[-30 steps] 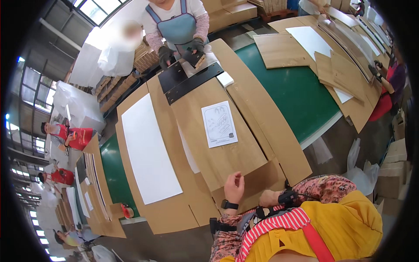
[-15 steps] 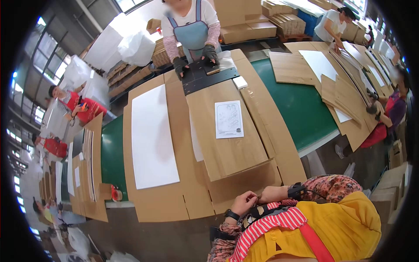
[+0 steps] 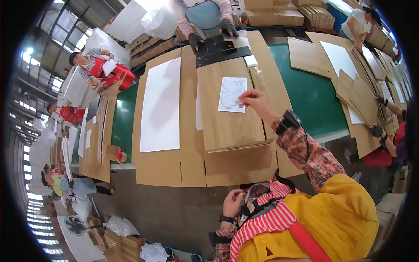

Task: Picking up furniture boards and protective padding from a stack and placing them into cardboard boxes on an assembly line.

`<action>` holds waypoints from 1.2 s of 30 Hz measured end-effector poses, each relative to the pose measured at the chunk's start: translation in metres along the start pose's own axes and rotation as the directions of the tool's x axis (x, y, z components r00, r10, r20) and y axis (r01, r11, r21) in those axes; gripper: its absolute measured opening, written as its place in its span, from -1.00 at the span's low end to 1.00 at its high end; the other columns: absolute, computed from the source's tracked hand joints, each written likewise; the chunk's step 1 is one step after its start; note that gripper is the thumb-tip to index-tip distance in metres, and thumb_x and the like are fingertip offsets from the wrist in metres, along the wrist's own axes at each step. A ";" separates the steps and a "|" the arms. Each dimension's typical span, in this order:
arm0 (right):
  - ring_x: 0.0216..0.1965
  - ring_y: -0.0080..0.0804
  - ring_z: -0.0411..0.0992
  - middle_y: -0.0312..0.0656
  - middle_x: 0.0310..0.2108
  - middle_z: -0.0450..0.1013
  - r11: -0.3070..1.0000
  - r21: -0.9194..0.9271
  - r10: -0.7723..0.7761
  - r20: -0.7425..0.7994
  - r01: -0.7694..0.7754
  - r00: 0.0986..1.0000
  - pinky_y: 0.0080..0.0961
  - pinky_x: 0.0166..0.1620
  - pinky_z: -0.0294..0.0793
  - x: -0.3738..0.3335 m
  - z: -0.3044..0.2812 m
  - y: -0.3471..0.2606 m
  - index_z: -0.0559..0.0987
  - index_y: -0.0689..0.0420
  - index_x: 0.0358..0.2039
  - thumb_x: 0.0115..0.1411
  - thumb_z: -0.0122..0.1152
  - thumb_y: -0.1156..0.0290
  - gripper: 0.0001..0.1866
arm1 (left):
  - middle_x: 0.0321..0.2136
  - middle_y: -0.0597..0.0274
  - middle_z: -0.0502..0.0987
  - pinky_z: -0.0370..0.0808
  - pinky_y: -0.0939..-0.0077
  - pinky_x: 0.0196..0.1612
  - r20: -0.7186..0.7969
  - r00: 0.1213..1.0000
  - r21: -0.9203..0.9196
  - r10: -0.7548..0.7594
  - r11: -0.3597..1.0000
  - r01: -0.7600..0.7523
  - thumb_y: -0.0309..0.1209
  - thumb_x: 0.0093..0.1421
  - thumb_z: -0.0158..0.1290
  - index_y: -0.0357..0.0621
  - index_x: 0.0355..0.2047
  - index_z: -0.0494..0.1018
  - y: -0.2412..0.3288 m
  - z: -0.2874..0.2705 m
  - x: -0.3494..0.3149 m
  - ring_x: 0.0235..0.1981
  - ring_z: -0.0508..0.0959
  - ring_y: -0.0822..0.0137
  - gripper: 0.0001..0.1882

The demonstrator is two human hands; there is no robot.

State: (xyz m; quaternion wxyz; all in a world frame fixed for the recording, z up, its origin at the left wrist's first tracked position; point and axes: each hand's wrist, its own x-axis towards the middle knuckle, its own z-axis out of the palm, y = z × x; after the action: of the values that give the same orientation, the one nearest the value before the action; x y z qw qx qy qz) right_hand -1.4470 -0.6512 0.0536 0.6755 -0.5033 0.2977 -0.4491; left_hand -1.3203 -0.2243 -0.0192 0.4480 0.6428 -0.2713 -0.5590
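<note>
My right hand (image 3: 256, 102) reaches over a white printed sheet (image 3: 228, 103), its thumb and fingers pinched together at the sheet's right edge. Something small and pale seems to be between the fingertips, too small to name. Under the sheet lies a stack of wood-grain boards (image 3: 214, 131) on an opened brown carton (image 3: 240, 168). Close to my waist my left hand (image 3: 232, 204) is curled, fingers bent in beside a dark pouch (image 3: 257, 192); whatever it may hold is hidden. Across the stack, a co-worker's dark-gloved hands (image 3: 196, 41) rest near black panels (image 3: 221, 54).
A white foam sheet (image 3: 161, 107) lies left on the cardboard. A small white block (image 3: 251, 61) sits at the stack's far right corner. Green worktop (image 3: 301, 96) runs beneath. More boards (image 3: 355, 96) and co-workers are at right; a tape roll (image 3: 121, 155) stands left.
My right hand has left my waist and stretched forward to the printed sheet. My left hand stays by my waist. The whole view has shifted, with the boards now higher in it.
</note>
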 end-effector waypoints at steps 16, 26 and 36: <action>-0.37 -0.12 0.56 -0.06 -0.38 0.59 0.817 -0.533 0.321 0.738 0.221 0.593 -0.33 -0.24 0.55 -0.271 0.171 0.137 0.64 0.13 -0.25 0.18 0.22 0.39 -0.84 | -0.15 0.06 0.60 0.55 0.52 -0.02 -0.439 0.895 -0.282 -0.078 0.958 -0.055 -0.45 0.38 0.02 -0.37 -0.04 0.46 -0.156 -0.062 -0.151 -0.08 0.59 0.34 -0.76; -0.40 -0.35 0.59 -0.06 -0.43 0.61 0.723 -0.581 0.430 0.802 0.375 0.414 -0.48 -0.29 0.54 -0.372 0.429 0.201 0.66 0.22 -0.28 0.16 0.25 0.49 -0.87 | -0.32 0.17 0.63 0.55 0.51 -0.21 -0.849 0.471 -0.346 -0.238 0.925 -0.156 -0.36 0.32 0.07 -0.24 -0.07 0.51 -0.286 -0.253 -0.356 -0.32 0.60 0.41 -0.74; -0.39 -0.38 0.58 -0.09 -0.42 0.60 0.736 -0.489 0.424 0.872 0.468 0.244 -0.47 -0.28 0.52 -0.461 0.723 0.269 0.63 0.23 -0.27 0.21 0.22 0.45 -0.86 | -0.38 0.21 0.62 0.47 0.48 -0.58 -0.465 0.293 -0.863 -0.836 0.353 -0.361 -0.32 0.30 -0.02 -0.13 -0.13 0.50 -0.473 -0.258 -0.542 -0.56 0.58 0.28 -0.77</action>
State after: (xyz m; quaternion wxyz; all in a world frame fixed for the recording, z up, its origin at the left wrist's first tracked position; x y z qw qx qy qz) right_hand -0.9405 0.0894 0.0040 0.4662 -0.8783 -0.0515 0.0925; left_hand -1.2679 0.5202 -0.1840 0.6544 0.5149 0.5129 -0.2087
